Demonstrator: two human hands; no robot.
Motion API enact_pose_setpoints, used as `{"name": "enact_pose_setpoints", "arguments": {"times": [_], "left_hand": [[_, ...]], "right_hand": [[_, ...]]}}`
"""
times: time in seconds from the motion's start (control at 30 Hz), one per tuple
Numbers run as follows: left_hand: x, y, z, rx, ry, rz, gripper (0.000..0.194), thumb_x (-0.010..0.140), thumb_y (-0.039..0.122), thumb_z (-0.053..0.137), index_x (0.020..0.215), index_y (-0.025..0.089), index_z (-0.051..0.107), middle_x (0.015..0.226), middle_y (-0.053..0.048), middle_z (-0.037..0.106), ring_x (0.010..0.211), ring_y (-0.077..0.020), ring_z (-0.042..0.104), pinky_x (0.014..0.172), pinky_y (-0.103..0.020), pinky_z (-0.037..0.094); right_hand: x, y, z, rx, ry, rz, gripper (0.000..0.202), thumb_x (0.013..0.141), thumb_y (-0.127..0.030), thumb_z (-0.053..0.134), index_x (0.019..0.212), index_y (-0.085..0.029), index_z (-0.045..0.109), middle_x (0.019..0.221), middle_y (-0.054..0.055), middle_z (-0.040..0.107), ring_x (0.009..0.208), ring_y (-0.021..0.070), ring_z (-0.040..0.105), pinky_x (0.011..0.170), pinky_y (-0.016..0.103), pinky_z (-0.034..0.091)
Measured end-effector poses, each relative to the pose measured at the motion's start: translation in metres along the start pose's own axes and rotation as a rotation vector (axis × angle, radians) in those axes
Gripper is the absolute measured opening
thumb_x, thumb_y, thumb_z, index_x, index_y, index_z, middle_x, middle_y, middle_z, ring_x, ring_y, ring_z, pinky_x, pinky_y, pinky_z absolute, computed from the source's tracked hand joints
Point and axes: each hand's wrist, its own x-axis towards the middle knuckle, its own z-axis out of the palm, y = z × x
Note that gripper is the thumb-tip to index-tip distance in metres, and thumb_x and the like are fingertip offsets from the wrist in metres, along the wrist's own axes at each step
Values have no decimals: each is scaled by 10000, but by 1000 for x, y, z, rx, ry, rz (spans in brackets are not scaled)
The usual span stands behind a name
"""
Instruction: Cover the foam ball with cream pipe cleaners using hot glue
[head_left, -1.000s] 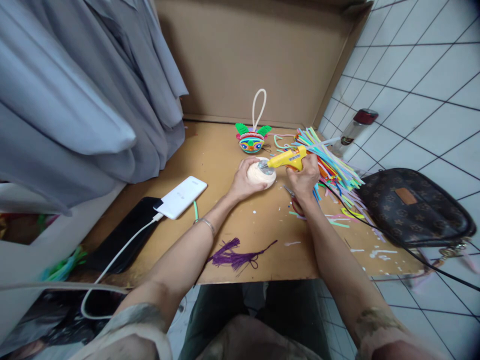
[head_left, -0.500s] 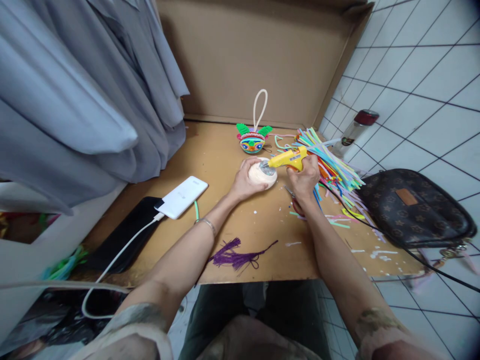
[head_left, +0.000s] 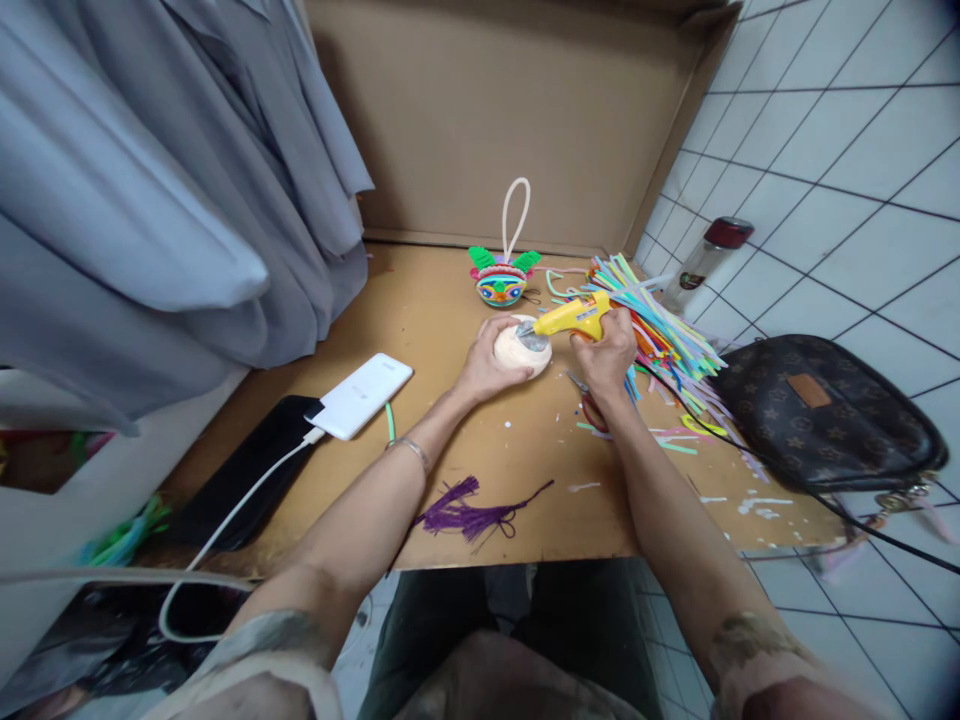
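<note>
Our left hand (head_left: 486,362) cups a pale ball (head_left: 513,353) while our right hand (head_left: 606,352) grips a glue gun (head_left: 571,317) (nozzle (head_left: 528,329) at the grey patch (head_left: 535,343)); a slip could burn us.

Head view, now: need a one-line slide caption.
Left hand holds a pale ball; right hand points a yellow glue gun at its grey patch.
</note>
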Motion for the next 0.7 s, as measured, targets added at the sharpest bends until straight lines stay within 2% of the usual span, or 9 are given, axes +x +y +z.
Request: {"name": "enact_pose_setpoints", "arguments": {"times": [0.23, 0.43, 0.7], "left_hand": [[0, 0, 0, 11, 1, 13, 770, 584, 270, 885, 1288, 275, 576, 1390, -100, 607, 1346, -342, 602, 1197, -566, 456], [1, 2, 0, 11, 0, 26, 765, 583, 264, 883, 1284, 270, 576, 1383, -108, 609, 1344, -344, 607, 1196, -573, 455], [1, 2, 0, 6, -11, -3, 766, 583, 253, 878, 1287, 265, 577, 1393, -103, 602, 1345, -335, 602, 1204, -561, 451]], "right_hand": [[-1, -2, 2, -4, 28, -39, 160, 847, -364, 613, 832, -259, 493, 939, 37, 559, 807, 212, 547, 682, 339, 477], [-3, -6, -2, 11, 26, -38, 147, 816, -294, 639, 849, -255, 501, 955, 32, 561, 833, 208, 557, 699, 336, 484], [0, -6, -5, -8, -39, 25, 191, 779, -272, 668, 851, -258, 492, 952, 22, 545, 836, 214, 559, 734, 337, 484]]}}
